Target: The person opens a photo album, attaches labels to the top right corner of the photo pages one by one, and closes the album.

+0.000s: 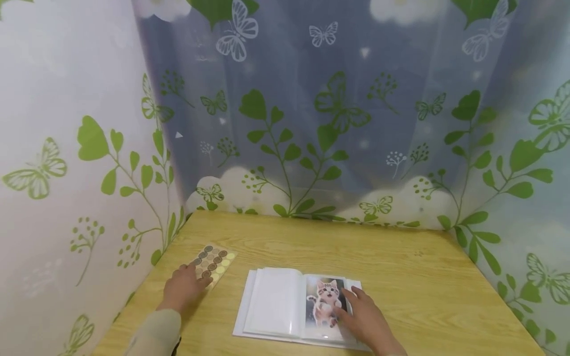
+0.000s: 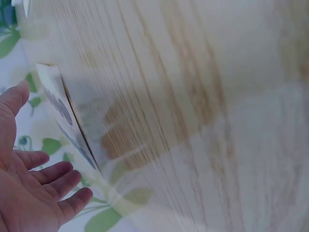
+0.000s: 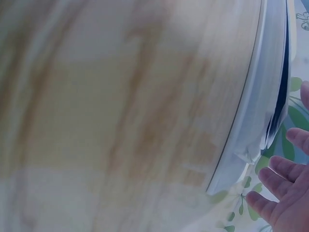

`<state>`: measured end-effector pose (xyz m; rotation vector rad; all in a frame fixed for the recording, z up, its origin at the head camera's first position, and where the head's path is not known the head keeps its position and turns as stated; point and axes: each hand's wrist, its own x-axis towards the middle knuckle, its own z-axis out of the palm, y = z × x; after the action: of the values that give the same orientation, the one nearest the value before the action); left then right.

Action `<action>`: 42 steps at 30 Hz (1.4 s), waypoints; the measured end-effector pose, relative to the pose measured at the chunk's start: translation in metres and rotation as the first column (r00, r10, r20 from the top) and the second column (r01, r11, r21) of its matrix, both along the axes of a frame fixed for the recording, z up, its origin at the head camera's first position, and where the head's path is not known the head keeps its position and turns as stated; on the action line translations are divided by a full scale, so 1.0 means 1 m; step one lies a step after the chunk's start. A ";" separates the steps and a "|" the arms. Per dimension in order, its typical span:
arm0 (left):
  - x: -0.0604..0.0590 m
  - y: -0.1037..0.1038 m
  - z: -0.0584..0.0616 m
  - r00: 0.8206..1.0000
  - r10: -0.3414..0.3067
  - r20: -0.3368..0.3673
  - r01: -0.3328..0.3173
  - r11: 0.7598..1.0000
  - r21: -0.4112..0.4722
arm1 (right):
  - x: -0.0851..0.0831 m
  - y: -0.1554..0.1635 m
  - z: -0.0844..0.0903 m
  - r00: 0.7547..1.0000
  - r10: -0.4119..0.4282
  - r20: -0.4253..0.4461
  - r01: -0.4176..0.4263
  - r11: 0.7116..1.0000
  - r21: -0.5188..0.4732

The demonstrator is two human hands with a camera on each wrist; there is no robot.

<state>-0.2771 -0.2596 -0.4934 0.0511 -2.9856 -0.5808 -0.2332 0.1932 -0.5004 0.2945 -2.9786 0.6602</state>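
Photo album (image 1: 294,306) lies open under the flat right hand (image 1: 362,316) (fingers on the kitten photo (image 1: 326,301)). Left hand (image 1: 182,284), fingers spread, touches the sticker sheet (image 1: 213,261), which could slide.

album's (image 1: 285,306) near corner under right hand (image 1: 367,321), wrist cut off
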 end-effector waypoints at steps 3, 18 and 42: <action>-0.002 -0.003 -0.002 0.999 0.035 0.023 -0.035 0.999 0.011 | 0.000 0.000 0.002 1.000 0.001 -0.007 -0.001 1.000 -0.008; -0.019 -0.011 -0.014 0.990 0.086 0.116 -0.082 0.996 -0.038 | 0.001 0.001 0.005 1.000 -0.004 -0.020 0.003 1.000 -0.027; -0.023 -0.002 -0.007 0.981 0.109 0.162 -0.107 0.994 -0.021 | 0.005 0.002 0.008 1.000 -0.025 -0.007 0.025 0.999 -0.046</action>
<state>-0.3001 -0.2620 -0.5004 0.2713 -3.1180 -0.5717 -0.2280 0.1949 -0.4925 0.2552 -2.9503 0.7217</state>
